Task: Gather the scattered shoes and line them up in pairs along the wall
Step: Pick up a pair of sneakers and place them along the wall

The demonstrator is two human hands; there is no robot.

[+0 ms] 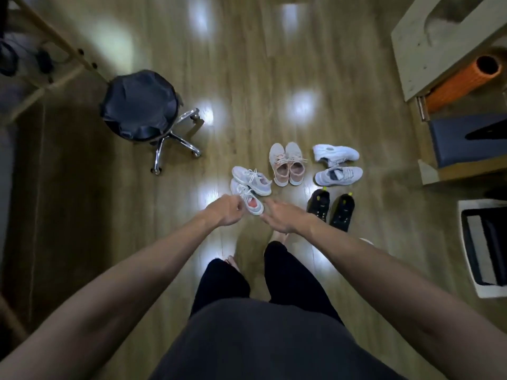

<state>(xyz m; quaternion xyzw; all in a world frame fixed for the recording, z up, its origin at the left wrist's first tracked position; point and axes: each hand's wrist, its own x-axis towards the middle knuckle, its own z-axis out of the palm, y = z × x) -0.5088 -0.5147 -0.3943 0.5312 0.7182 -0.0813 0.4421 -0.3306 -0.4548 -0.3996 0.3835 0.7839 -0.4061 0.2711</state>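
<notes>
Wood-plank floor, glossy, light glare patches. On it ahead of you: pink pair side by side, touching. White pair to its right, one shoe tipped on side, other just beside it. Black pair nearer you, small gap between shoes. Grey pair left of pink, overlapping, askew. Black stool on chrome wheeled base, well left of shoes. Your bare feet on planks. White bin at right edge.

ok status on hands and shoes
Left hand pinching near white sneaker; right hand open beside it. Four pairs clustered mid-floor. Stool off left, not blocking.
</notes>
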